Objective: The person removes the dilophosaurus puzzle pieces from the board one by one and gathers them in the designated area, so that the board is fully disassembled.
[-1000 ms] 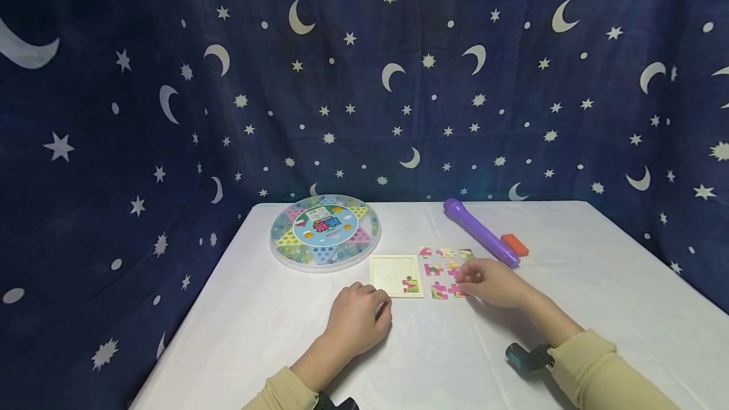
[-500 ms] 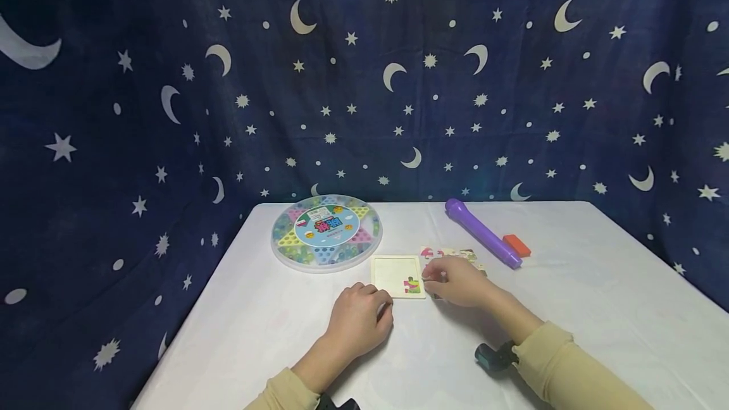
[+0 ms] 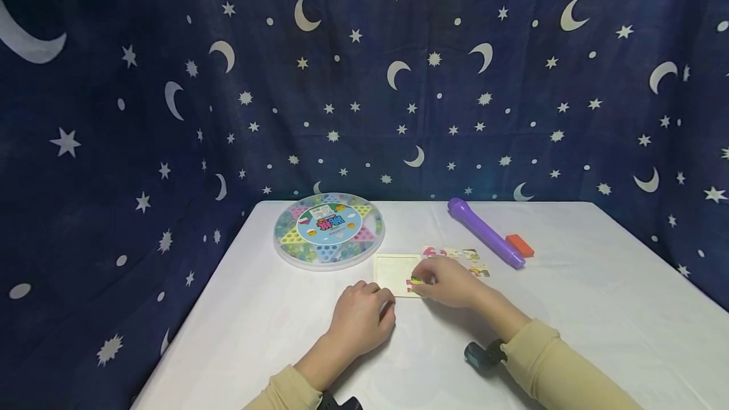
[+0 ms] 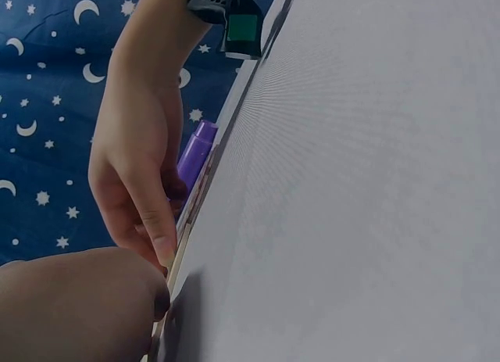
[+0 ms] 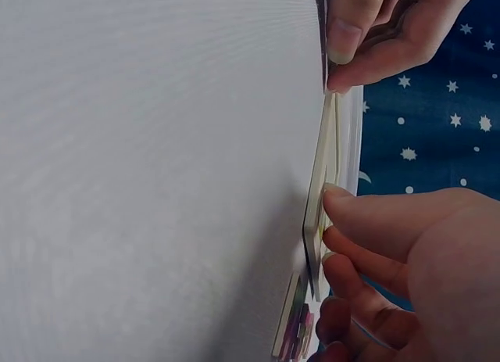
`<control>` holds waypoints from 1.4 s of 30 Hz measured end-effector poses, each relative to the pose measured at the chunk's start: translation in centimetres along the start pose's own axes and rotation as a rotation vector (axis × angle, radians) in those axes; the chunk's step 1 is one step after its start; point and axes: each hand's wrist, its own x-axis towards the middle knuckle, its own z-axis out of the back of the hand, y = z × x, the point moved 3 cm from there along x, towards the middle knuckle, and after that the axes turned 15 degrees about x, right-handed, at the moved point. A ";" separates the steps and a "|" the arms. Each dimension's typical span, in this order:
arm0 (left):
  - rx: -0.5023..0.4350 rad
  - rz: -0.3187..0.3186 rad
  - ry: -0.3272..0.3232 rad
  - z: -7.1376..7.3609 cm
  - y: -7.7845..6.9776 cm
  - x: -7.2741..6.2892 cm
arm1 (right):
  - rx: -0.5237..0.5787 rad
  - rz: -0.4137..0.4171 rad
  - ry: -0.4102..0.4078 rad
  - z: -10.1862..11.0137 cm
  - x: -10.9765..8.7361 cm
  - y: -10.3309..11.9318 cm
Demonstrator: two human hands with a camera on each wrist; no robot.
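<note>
A small cream puzzle tray lies on the white table. My left hand rests at its near-left corner; in the right wrist view that thumb and fingertip pinch the tray's edge. My right hand is over the tray's right side, thumb and fingers pinching a puzzle piece that they mostly hide. Just left of these fingertips shows the pink and green of a puzzle piece in the lower right corner. Several loose puzzle pieces lie right of the tray, some of them behind the right hand.
A round Chinese checkers box with marbles stands at the back left. Behind the loose pieces lie a purple toy microphone and a red-orange block. A dark blue moon-and-star curtain hangs behind the table.
My right hand has moved left from the loose pieces to the tray's lower right area, carrying a puzzle piece. My left hand has stayed at the tray's corner.
</note>
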 end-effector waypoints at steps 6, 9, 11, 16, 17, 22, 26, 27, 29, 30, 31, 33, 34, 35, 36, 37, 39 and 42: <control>0.000 -0.004 0.007 0.0 -0.1 0.1 | 0.020 -0.036 -0.009 0.0 0.2 -0.3; 0.005 -0.007 0.007 0.0 -0.1 0.1 | 0.032 -0.048 -0.025 0.0 0.1 -0.4; 0.011 -0.009 0.007 0.1 -0.1 0.1 | 0.052 -0.045 -0.031 -0.1 0.1 -0.4; 0.022 -0.013 0.016 0.1 -0.2 0.1 | 0.120 -0.029 -0.006 -0.3 -0.1 -0.2; 0.023 -0.014 0.017 0.1 -0.2 0.1 | 0.124 -0.027 -0.001 -0.4 -0.1 -0.1; 0.017 -0.012 0.020 0.0 -0.1 0.0 | 0.043 -0.026 -0.001 -0.4 0.1 0.0; 0.008 -0.006 0.009 -0.1 0.0 -0.1 | -0.009 -0.063 0.032 -0.4 0.4 0.0; 0.004 -0.006 0.006 -0.1 0.0 -0.1 | -0.012 -0.082 0.040 -0.4 0.5 -0.1; -0.001 -0.006 -0.001 -0.1 0.0 0.0 | -0.006 -0.122 0.048 -0.4 0.6 -0.2; -0.002 -0.007 -0.003 -0.1 0.0 0.0 | 0.001 -0.138 0.046 -0.4 0.7 -0.2; -0.002 -0.008 -0.003 0.0 0.0 0.0 | 0.009 -0.150 0.042 -0.4 0.7 -0.2; -0.003 -0.011 0.001 0.0 -0.1 0.1 | 0.026 -0.163 0.029 -0.4 0.8 -0.3; -0.001 -0.013 0.005 0.0 -0.1 0.1 | 0.037 -0.166 0.023 -0.4 0.8 -0.3; 0.000 -0.014 0.010 0.0 -0.1 0.1 | 0.049 -0.170 0.013 -0.4 0.7 -0.3; 0.001 -0.015 0.015 0.0 -0.2 0.1 | 0.064 -0.172 0.005 -0.4 0.7 -0.4; 0.003 -0.016 0.019 0.0 -0.2 0.1 | 0.073 -0.167 -0.002 -0.4 0.7 -0.4; 0.006 -0.015 0.023 0.1 -0.2 0.0 | 0.103 -0.164 -0.016 -0.3 0.6 -0.6; 0.008 -0.009 0.017 0.1 -0.1 0.0 | 0.173 -0.130 -0.023 0.0 0.4 -0.6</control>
